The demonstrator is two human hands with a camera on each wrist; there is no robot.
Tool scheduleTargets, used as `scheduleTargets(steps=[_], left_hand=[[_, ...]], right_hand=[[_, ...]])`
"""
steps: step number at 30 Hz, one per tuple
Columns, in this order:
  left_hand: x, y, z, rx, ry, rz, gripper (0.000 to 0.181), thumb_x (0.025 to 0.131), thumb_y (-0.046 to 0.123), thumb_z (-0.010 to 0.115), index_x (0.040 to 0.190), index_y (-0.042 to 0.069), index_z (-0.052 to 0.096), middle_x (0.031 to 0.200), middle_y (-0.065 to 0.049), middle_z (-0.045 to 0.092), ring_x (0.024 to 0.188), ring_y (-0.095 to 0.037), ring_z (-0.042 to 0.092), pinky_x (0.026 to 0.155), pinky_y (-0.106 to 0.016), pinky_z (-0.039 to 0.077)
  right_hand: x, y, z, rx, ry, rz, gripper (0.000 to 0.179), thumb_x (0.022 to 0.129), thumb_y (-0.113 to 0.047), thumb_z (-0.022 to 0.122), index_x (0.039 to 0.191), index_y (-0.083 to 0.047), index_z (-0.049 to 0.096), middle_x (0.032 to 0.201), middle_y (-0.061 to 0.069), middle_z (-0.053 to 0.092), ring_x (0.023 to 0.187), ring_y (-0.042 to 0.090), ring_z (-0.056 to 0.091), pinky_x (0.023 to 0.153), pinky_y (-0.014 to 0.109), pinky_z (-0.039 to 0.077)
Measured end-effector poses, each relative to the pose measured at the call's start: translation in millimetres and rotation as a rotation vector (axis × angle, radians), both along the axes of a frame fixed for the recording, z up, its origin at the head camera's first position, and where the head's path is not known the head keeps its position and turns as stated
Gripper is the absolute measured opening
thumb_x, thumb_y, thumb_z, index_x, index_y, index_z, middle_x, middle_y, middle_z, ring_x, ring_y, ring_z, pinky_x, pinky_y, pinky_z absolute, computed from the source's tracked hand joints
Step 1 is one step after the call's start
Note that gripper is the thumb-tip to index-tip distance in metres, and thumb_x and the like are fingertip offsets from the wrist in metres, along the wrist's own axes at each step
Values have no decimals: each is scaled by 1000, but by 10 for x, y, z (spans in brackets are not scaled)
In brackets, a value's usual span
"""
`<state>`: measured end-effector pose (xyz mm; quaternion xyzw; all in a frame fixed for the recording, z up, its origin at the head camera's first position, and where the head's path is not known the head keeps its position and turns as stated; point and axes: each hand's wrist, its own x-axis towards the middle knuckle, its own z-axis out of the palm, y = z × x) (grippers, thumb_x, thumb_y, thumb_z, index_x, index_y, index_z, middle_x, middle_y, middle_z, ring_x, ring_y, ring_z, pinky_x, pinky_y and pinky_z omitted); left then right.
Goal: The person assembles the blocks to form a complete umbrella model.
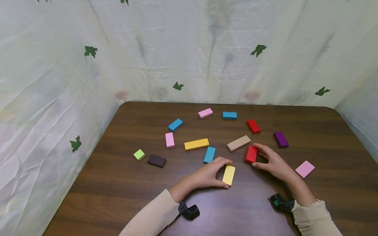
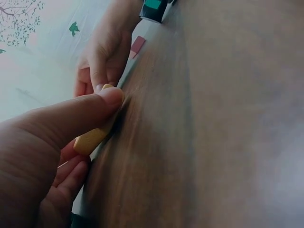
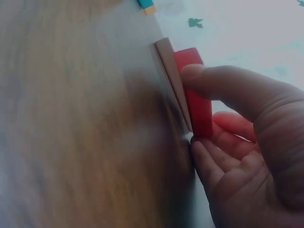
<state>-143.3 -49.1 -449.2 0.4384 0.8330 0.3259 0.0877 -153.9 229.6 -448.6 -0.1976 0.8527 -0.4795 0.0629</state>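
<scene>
My left hand (image 1: 208, 175) pinches a pale yellow block (image 1: 229, 175) between thumb and fingers near the middle of the table. In the left wrist view the thumb lies across that yellow block (image 2: 92, 138), with fingertips below it. My right hand (image 1: 273, 163) holds a red block (image 1: 251, 154) by its sides; the right wrist view shows the thumb on the face of this red block (image 3: 197, 102). Just left of the red block lies a tan block (image 1: 238, 143). A blue block (image 1: 209, 154) is close beyond the left fingers.
Other blocks lie scattered on the brown table (image 1: 103, 183): an orange-yellow one (image 1: 196, 144), a dark one (image 1: 156, 161), a green one (image 1: 139, 154), a purple one (image 1: 281, 139), a second red one (image 1: 253, 126), and several pink and blue ones. A pale curtain (image 1: 189, 49) hangs behind.
</scene>
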Motion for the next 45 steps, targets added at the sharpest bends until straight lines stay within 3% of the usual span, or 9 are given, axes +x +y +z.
scheduleTargets(steps=[5, 16, 20, 26, 39, 45], left_hand=[[62, -47, -4, 15, 31, 14, 72, 73, 36, 74, 128, 4, 42, 124, -3, 44, 114, -8, 38, 95, -18, 30], [262, -131, 15, 36, 28, 73, 66, 72, 37, 74, 125, 8, 48, 118, -1, 43, 107, -8, 43, 92, -21, 35], [332, -123, 12, 29, 38, 98, 66, 71, 37, 75, 124, 9, 49, 118, -1, 43, 107, -8, 43, 92, -21, 35], [418, -115, 12, 12, 22, 130, 67, 72, 38, 74, 125, 9, 48, 119, -1, 43, 107, -9, 43, 91, -22, 36], [484, -114, 1, -25, 11, 182, 70, 71, 47, 71, 126, 11, 47, 119, 1, 42, 110, -10, 40, 92, -26, 35], [498, -126, -4, -3, 0, 197, 56, 81, 45, 61, 124, 11, 47, 120, 1, 42, 111, -9, 40, 93, -27, 36]], right_hand=[[15, -59, 17, -5, 3, 14, 69, 78, -13, 71, 133, 6, 33, 131, 22, 34, 117, 38, 39, 93, 43, 31], [75, -191, 56, 23, 27, 34, 70, 77, -17, 71, 134, 4, 35, 127, 19, 35, 117, 36, 41, 93, 42, 32], [118, -271, 109, 46, 51, 46, 68, 77, -11, 72, 132, 7, 36, 124, 20, 37, 114, 37, 43, 92, 44, 33], [116, -327, 42, 68, 92, 74, 67, 77, -16, 72, 132, 3, 39, 125, 17, 39, 114, 33, 44, 91, 44, 35], [141, -479, -4, 153, 153, 95, 62, 76, -19, 73, 130, -4, 46, 126, 13, 44, 114, 29, 42, 90, 50, 35], [148, -544, -28, 167, 142, 98, 62, 75, -19, 74, 129, -5, 46, 127, 13, 44, 115, 29, 41, 91, 50, 35]])
